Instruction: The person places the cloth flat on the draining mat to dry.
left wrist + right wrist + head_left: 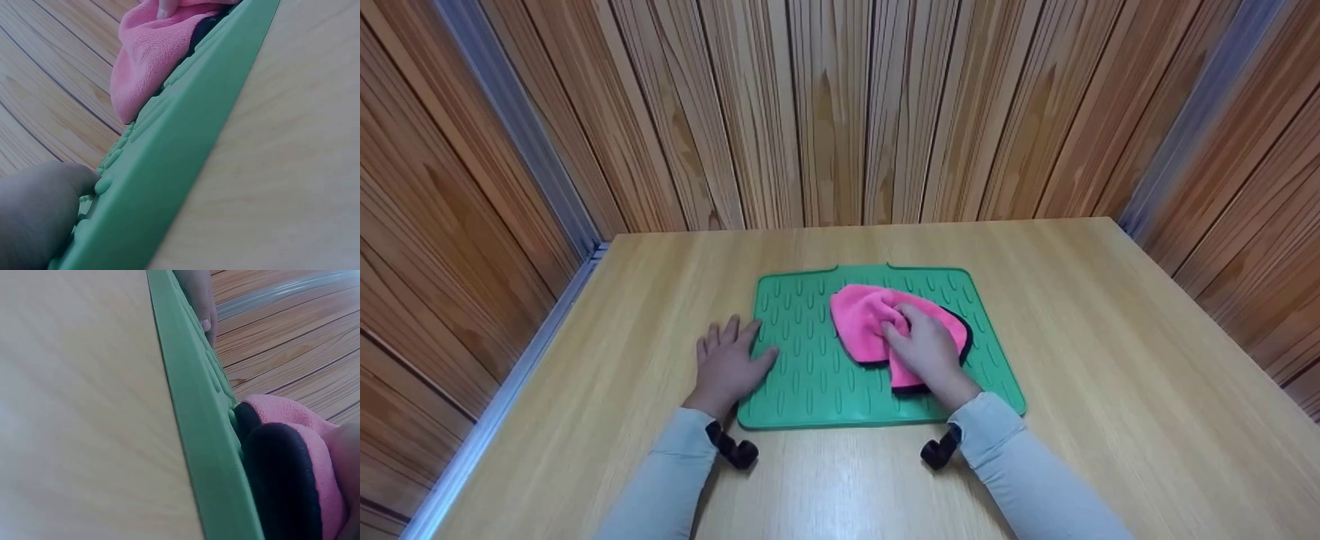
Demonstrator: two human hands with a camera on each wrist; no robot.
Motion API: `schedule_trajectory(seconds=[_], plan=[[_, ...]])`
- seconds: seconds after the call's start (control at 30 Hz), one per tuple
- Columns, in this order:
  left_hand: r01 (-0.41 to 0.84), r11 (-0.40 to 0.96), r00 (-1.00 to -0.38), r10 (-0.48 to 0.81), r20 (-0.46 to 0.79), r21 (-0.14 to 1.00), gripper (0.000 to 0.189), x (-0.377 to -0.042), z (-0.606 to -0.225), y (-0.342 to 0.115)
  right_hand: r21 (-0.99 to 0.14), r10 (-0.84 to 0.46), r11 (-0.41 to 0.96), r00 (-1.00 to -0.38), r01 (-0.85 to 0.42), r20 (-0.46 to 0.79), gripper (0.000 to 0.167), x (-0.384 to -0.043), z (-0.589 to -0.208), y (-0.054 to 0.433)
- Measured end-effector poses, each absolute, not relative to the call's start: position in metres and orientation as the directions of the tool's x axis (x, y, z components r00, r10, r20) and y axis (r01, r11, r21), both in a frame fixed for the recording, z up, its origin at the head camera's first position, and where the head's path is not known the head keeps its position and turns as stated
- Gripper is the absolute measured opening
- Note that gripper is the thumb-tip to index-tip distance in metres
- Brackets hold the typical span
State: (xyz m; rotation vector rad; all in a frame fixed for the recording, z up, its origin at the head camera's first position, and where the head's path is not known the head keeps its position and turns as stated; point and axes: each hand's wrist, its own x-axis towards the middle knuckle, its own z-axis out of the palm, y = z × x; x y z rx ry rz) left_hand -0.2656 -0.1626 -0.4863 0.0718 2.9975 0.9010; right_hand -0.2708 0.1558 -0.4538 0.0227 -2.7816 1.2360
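A pink cloth [859, 322] with a dark edge lies bunched on a green mat [802, 390] that has raised oval bumps. My right hand [926, 346] grips the cloth, thumb and fingers pinching a fold of it. Over the mat's left edge my left hand [729, 367] rests flat with its fingers spread. In the left wrist view, the left thumb [79, 179] touches the mat's bumps, and the cloth [152, 56] lies beyond. The right wrist view shows the cloth's dark border [281, 478] close up, beside the mat's raised side [191, 405]; most of the right hand is out of that frame.
The mat lies on a light wooden table [1080, 337]. Wood-plank walls [832, 112] stand behind and on both sides, with metal strips [521, 120] at the corners. Each wrist wears a black camera mount [735, 450].
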Motion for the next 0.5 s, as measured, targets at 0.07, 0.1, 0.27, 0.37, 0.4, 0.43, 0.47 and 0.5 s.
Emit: schedule_trajectory(seconds=[0.07,0.1,0.27,0.37,0.4,0.43,0.47,0.5], plan=[[0.042,0.834,-0.999,0.046,0.006,0.55,0.073,-0.265,-0.487,-0.163,-0.734,0.014,0.677,-0.995,-0.06,0.094,0.023,-0.271,-0.453,0.157],[0.042,0.835,-0.999,0.045,0.008,0.548,0.073,-0.265,-0.487,-0.163,-0.739,0.007,0.671,-0.996,-0.061,0.088,0.025,-0.271,-0.452,0.158],[0.046,0.826,-0.999,0.046,0.014,0.561,0.074,-0.264,-0.487,-0.165,-0.794,0.005,0.606,-0.998,-0.042,0.056,0.042,-0.273,-0.442,0.165],[0.049,0.813,-0.999,0.047,0.019,0.58,0.075,-0.263,-0.485,-0.162,-0.826,0.035,0.563,-0.997,-0.032,0.062,0.045,-0.276,-0.434,0.175],[0.051,0.81,-0.999,0.047,0.021,0.584,0.075,-0.263,-0.484,-0.16,-0.832,0.048,0.554,-0.996,-0.032,0.071,0.046,-0.277,-0.431,0.179],[0.055,0.807,-0.998,0.048,0.027,0.588,0.075,-0.262,-0.483,-0.158,-0.838,0.056,0.545,-0.995,-0.036,0.08,0.045,-0.278,-0.429,0.183],[0.061,0.805,-0.998,0.047,0.039,0.59,0.074,-0.261,-0.482,-0.155,-0.845,0.064,0.533,-0.994,-0.044,0.092,0.043,-0.279,-0.427,0.188],[0.072,0.804,-0.997,0.046,0.058,0.59,0.073,-0.261,-0.481,-0.151,-0.854,0.069,0.518,-0.993,-0.047,0.096,0.043,-0.28,-0.425,0.192]])
